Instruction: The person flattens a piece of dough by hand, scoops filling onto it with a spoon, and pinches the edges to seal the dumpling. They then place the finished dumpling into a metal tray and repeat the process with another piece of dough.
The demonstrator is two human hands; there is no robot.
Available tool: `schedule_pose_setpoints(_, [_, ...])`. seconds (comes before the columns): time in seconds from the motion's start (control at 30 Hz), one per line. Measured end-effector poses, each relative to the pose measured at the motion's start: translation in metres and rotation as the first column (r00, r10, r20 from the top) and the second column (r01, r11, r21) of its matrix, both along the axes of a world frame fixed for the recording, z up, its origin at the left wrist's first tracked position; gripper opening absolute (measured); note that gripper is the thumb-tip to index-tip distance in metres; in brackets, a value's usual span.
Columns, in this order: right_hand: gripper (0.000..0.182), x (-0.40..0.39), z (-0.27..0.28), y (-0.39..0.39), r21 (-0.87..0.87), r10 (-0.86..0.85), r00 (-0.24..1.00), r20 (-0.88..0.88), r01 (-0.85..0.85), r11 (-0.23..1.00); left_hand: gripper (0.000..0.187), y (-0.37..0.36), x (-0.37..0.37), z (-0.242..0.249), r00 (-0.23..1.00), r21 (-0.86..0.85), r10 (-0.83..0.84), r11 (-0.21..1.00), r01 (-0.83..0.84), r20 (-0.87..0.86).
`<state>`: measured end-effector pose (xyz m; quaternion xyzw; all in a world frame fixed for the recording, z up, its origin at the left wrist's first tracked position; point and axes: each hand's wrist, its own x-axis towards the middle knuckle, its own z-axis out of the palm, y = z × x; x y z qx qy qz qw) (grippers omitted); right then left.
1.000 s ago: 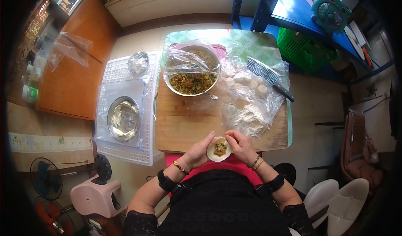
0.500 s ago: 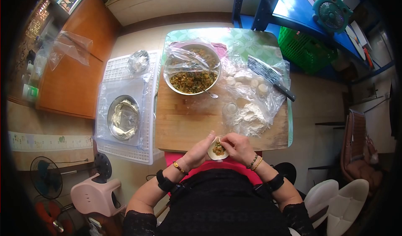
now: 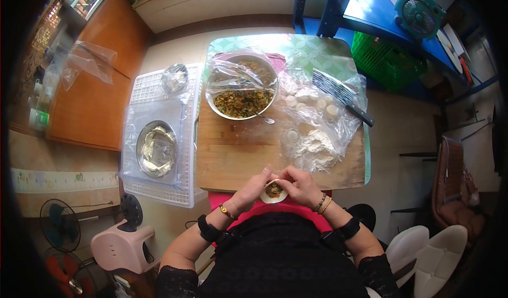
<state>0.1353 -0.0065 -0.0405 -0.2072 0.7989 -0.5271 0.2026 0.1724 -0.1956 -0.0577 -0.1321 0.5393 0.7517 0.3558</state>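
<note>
A round dough wrapper [image 3: 273,197] with chopped filling [image 3: 274,189] in its middle is held between my two hands, just off the board's front edge. My left hand [image 3: 251,190] grips its left side, thumb at the upper rim. On the right, my right hand [image 3: 299,186] pinches the wrapper's upper right rim with thumb and fingers. Beyond them, a large bowl [image 3: 210,101] of filling, partly under plastic film, stands on the wooden board [image 3: 227,160] with a spoon [image 3: 268,120] at its rim. A heap of flour [image 3: 318,151] lies ahead of my right hand.
A cleaver [image 3: 338,94] rests on plastic over dough pieces [image 3: 321,105] at the back right. Near the flour stands a small glass [image 3: 291,136]. Left of the board, a white rack [image 3: 185,192] carries a round tray [image 3: 141,150] of shaped dough pieces.
The wrapper's upper rim has been drawn further inward over the filling. My right hand has shifted slightly left and up, closer to my left thumb.
</note>
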Motion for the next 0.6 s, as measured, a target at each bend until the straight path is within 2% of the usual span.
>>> schedule_pose_setpoints(0.03, [0.017,0.0,0.001,-0.001,-0.002,-0.016,1.0,0.025,0.016,1.0,0.07,0.0,0.0,-0.004,0.992,0.142,0.081,0.985,-0.094,0.095])
schedule_pose_setpoints(0.07, [0.018,0.0,0.002,-0.001,-0.004,-0.032,0.998,0.05,0.032,0.999,0.07,0.0,-0.001,0.003,0.992,0.142,0.08,0.985,-0.093,0.095])
schedule_pose_setpoints(0.13, [0.019,-0.001,0.004,-0.001,-0.011,-0.034,0.997,0.07,0.035,0.999,0.07,0.0,-0.004,0.024,0.97,0.212,0.076,0.969,-0.127,0.232])
schedule_pose_setpoints(0.3, [0.019,-0.002,0.008,-0.005,-0.027,-0.049,0.988,0.145,0.053,0.998,0.071,0.002,-0.004,0.026,0.977,0.26,0.024,0.962,-0.08,0.213])
schedule_pose_setpoints(0.37, [0.02,-0.003,0.008,-0.005,-0.014,-0.031,0.999,-0.031,0.031,0.999,0.072,0.004,-0.004,0.029,0.976,0.248,-0.008,0.968,-0.046,0.216])
schedule_pose_setpoints(0.4, [0.02,-0.003,0.008,-0.005,-0.013,-0.032,0.999,-0.03,0.031,0.999,0.073,0.008,-0.003,0.029,0.975,0.226,0.006,0.972,-0.057,0.221])
schedule_pose_setpoints(0.47, [0.02,-0.004,0.006,-0.004,0.07,0.01,0.988,-0.153,0.001,0.998,0.073,0.012,-0.002,0.03,0.974,0.205,0.021,0.976,-0.069,0.227])
schedule_pose_setpoints(0.57, [0.017,-0.006,0.007,-0.004,0.142,0.058,0.976,-0.208,-0.029,0.989,0.073,0.013,-0.003,0.031,0.981,0.189,0.026,0.98,-0.064,0.192])
schedule_pose_setpoints(0.6, [0.017,-0.006,0.006,-0.004,0.142,0.058,0.976,-0.209,-0.028,0.989,0.07,0.012,-0.004,0.031,0.975,0.231,0.04,0.969,-0.091,0.219])
